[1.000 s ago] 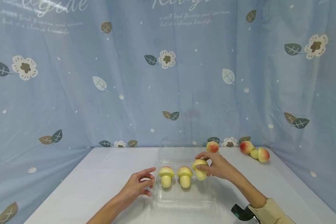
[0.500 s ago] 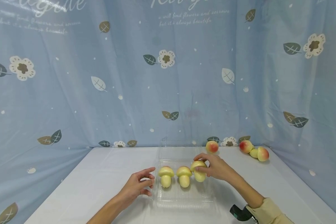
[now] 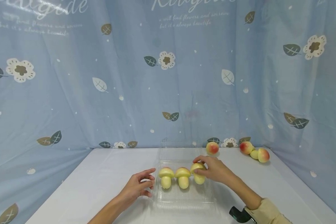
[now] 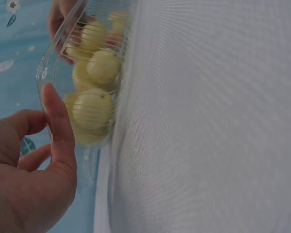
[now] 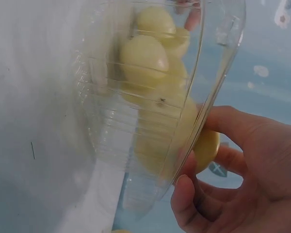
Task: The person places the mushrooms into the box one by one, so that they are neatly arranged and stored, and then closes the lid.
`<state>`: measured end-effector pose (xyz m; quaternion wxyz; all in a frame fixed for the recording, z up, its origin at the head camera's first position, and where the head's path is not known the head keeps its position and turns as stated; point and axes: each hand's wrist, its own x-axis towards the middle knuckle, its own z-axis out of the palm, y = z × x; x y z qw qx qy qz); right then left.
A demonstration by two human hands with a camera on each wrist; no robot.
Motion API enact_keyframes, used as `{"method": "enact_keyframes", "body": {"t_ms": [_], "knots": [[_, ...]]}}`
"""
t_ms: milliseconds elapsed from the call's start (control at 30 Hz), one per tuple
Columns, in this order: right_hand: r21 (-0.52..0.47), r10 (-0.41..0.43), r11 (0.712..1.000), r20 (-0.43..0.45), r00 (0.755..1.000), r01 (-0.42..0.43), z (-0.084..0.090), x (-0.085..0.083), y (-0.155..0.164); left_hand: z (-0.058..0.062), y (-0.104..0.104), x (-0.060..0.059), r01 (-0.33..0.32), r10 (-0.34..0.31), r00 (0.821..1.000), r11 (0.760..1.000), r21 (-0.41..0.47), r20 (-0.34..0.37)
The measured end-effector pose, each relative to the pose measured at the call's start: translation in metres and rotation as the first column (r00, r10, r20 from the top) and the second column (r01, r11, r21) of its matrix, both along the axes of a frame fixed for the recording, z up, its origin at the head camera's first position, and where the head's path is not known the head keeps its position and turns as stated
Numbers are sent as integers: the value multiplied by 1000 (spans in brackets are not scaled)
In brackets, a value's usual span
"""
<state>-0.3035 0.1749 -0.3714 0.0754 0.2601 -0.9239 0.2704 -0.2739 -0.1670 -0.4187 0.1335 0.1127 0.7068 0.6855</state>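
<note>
At the right end of a clear plastic box (image 3: 182, 197), my right hand (image 3: 214, 169) grips a yellow toy mushroom (image 3: 199, 179) by its cap. The cap is partly hidden behind the fingers. Two more toy mushrooms stand to its left in the same row, a middle one (image 3: 183, 183) and a left one (image 3: 166, 183), stems toward me. My left hand (image 3: 135, 186) is at the box's left side. In the left wrist view its thumb (image 4: 60, 124) and fingers lie on either side of the box rim (image 4: 42, 73).
The box's clear lid (image 3: 179, 153) lies folded back behind it. On the table (image 3: 112, 174), a red-capped toy mushroom (image 3: 212, 148) stands at the back, and two others (image 3: 263, 155) lie at the back right. A blue printed curtain (image 3: 128, 77) encloses the table.
My right hand has shifted slightly left and toward me with its toy mushroom, closer to the row. The middle mushroom has slid a little left. My left hand stays in place.
</note>
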Motion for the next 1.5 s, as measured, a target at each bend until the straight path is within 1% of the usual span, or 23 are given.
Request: {"method": "enact_keyframes", "body": {"t_ms": [167, 300, 400, 467, 633, 700, 833, 1000, 1067, 1267, 1500], "knots": [[62, -42, 997, -44, 998, 45, 2, 0, -5, -1, 0, 1, -4, 4, 1000, 1000, -6, 2], [75, -59, 995, -52, 997, 63, 3, 1, -7, -1, 0, 1, -3, 3, 1000, 1000, -6, 2], [92, -55, 994, -52, 997, 60, 5, 1, -7, -1, 0, 0, -4, 4, 1000, 1000, -5, 3], [97, -48, 994, -34, 998, 51, 8, 2, -7, -1, 0, 0, -2, 2, 1000, 1000, -4, 3], [51, -26, 998, 100, 995, 21, 15, 4, -5, 0, 0, 0, 3, -3, 1000, 1000, -4, 1], [33, -20, 999, 136, 990, 15, 17, 5, -5, 0, 0, 0, 4, -4, 1000, 1000, -1, 0], [46, -38, 998, 128, 991, 32, 17, 4, -6, 0, 0, 0, 5, -5, 1000, 1000, 4, -3], [111, -122, 987, 85, 989, 113, 11, 1, -12, 0, 0, 0, 6, -6, 1000, 1000, 0, 0], [133, -144, 982, 72, 987, 134, 10, 0, -14, 0, 0, 0, 6, -6, 1000, 1000, -1, -1], [138, -143, 982, 69, 987, 132, 10, 0, -15, 1, 0, 0, 6, -6, 1000, 1000, -3, -10], [121, -140, 985, 112, 984, 126, 15, 4, -13, 2, 1, 1, 1, -1, 1000, 1000, -6, -6]]}}
